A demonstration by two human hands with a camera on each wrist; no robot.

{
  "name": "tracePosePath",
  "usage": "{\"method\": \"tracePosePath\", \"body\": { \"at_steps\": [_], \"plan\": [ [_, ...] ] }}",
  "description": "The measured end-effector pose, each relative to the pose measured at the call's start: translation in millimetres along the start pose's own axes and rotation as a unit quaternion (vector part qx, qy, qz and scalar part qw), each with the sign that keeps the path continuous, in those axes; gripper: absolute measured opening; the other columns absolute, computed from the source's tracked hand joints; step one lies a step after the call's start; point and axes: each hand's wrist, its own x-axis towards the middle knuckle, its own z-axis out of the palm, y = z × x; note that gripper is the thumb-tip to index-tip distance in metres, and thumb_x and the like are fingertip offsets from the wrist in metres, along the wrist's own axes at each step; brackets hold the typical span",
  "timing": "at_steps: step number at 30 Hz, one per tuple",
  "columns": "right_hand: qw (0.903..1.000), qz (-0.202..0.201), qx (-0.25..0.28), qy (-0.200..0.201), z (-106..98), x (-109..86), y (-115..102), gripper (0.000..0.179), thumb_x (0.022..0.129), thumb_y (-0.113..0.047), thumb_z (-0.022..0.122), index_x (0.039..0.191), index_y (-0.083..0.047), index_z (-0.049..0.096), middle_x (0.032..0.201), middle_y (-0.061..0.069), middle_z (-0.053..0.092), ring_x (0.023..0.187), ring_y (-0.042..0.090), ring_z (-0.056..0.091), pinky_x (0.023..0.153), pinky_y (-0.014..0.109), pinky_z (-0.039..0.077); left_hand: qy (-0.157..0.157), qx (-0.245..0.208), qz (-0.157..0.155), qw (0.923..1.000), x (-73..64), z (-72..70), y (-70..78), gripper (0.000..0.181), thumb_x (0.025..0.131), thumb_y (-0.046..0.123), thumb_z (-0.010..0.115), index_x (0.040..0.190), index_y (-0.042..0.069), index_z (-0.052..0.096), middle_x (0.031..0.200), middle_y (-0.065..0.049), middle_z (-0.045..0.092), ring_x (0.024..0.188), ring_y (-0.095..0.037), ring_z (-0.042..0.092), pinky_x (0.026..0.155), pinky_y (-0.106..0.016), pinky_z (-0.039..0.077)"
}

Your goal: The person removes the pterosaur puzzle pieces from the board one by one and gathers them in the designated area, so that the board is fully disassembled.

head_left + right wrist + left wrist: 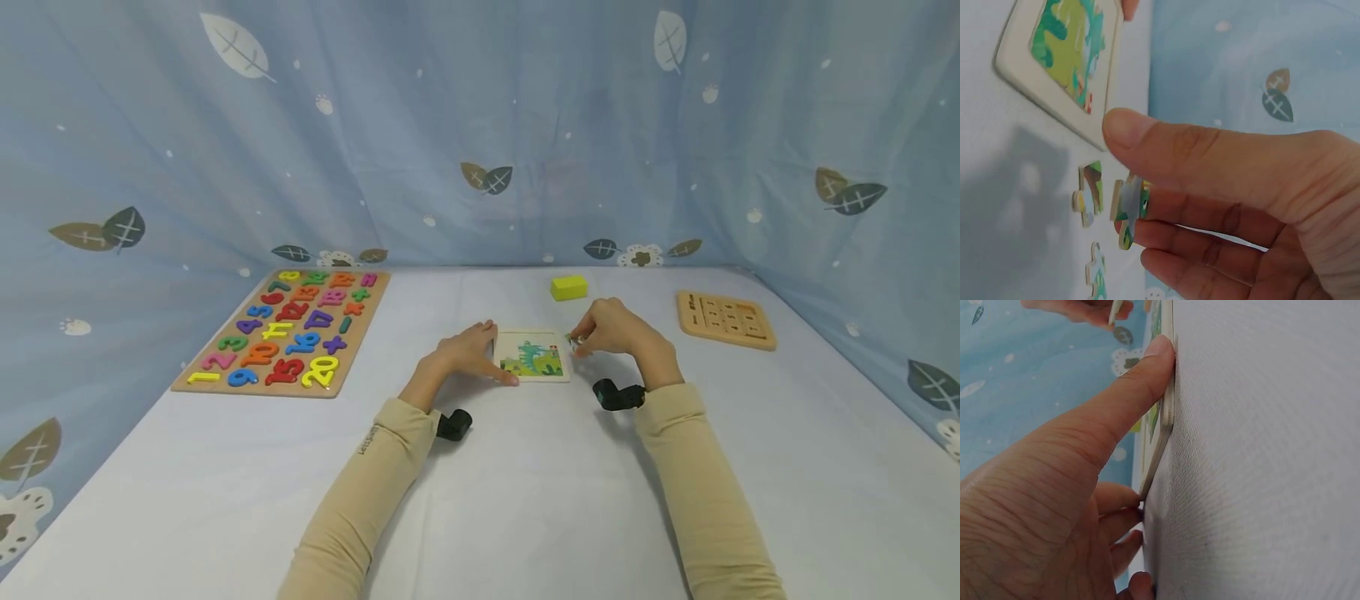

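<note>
A small square jigsaw board with a cream rim and a green dinosaur picture lies flat on the table. My left hand holds it at the left side, thumb on the near edge and fingertips at the left edge. Just right of the board, my right hand pinches a jigsaw piece between thumb and fingers. In the right wrist view, a brown-and-green piece and a teal-patterned piece lie beside the board, below the held one.
A yellow-green block stands behind the board. On the left lies a wooden number board with colourful numerals. A small wooden number board is at the right. A blue leaf-patterned curtain hangs behind the white table.
</note>
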Motion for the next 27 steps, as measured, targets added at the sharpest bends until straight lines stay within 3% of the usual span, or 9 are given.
{"method": "tracePosePath", "body": {
  "at_steps": [19,27],
  "plan": [
    [0.9967,0.044,-0.046,-0.05,9,4.2,-3,0.032,0.074,-0.011,0.081,0.104,-0.002,0.075,0.104,0.014,0.072,0.085,0.019,0.064,0.08,0.039,0.055,0.008,0.005,0.0,1.0,0.6,4.1,-1.5,0.109,0.076,0.061,0.071,0.155,0.009,0.017,0.163,-0.007,0.012,0.15,-0.025,0.012,0.114,-0.059,0.023],
    [0.9963,0.041,-0.055,-0.053,12,7.1,-3,0.031,0.072,-0.012,0.083,0.101,-0.003,0.076,0.107,0.015,0.071,0.088,0.02,0.064,0.083,0.041,0.054,0.008,0.012,-0.002,0.9999,1.7,1.8,-1.1,0.109,0.076,0.061,0.071,0.155,0.01,0.017,0.163,-0.006,0.011,0.151,-0.024,0.012,0.114,-0.058,0.024]
  ]
}}
